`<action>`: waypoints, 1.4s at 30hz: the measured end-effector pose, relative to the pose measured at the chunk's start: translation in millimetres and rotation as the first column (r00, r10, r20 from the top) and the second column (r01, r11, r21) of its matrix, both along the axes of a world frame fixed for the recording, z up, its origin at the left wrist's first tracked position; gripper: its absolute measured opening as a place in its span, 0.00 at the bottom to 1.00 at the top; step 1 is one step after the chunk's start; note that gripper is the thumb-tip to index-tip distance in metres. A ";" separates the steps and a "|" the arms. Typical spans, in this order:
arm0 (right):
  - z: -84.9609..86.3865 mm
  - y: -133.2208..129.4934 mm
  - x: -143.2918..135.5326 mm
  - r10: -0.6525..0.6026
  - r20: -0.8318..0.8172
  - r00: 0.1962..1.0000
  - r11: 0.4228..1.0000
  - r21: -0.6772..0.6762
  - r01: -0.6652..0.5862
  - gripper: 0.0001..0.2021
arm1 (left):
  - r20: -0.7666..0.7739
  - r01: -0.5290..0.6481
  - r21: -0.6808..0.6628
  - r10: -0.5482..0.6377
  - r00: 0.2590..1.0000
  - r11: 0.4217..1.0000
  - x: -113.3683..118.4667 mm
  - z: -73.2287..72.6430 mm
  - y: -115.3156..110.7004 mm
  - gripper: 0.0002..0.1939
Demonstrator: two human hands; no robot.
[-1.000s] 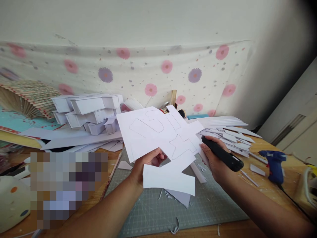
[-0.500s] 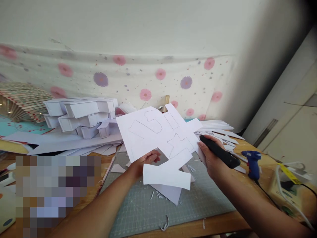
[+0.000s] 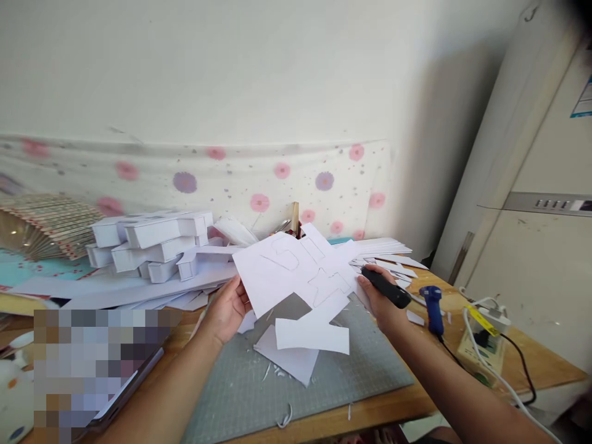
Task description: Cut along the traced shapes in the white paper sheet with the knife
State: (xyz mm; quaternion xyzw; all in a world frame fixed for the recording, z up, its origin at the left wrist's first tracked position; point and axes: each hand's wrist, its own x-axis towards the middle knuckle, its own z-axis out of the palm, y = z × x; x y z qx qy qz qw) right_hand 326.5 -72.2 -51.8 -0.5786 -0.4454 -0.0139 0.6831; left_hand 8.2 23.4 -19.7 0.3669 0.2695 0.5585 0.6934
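My left hand [image 3: 226, 309] grips the left edge of a white foam sheet [image 3: 296, 274] with pencilled outlines and cut-out gaps, held tilted above the grey cutting mat [image 3: 333, 376]. My right hand [image 3: 380, 299] touches the sheet's right edge while it is closed around a black craft knife [image 3: 386, 288]. A loose white offcut [image 3: 289, 357] lies on the mat under the sheet.
A stack of white foam box pieces [image 3: 148, 243] stands at the back left, with flat strips [image 3: 383, 250] at the back right. A blue glue gun [image 3: 432, 305] and a power strip [image 3: 483, 336] sit on the wooden table [image 3: 531, 364] at right. A folding fan [image 3: 41, 225] lies far left.
My left hand slid from the sheet's bottom notch to its left edge. The view pulled back and turned right, so the hands and sheet look smaller and the white appliance at right shows.
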 end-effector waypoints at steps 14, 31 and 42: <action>12.8 -29.3 3.7 0.013 0.026 1.000 1.000 -0.019 -0.013 0.27 | 0.008 -0.207 0.035 0.206 0.978 0.978 -42.3 9.0 -51.5 0.17; 14.2 -1.4 -33.3 0.147 0.494 0.857 0.944 -0.329 0.028 0.30 | 0.060 0.023 -0.047 -0.020 0.998 0.999 18.8 -24.1 -78.3 0.23; 6.0 19.9 -8.7 0.147 0.223 0.964 0.954 -0.288 -0.079 0.30 | 0.002 0.190 -0.021 -0.190 0.982 0.981 24.2 -13.6 -29.1 0.17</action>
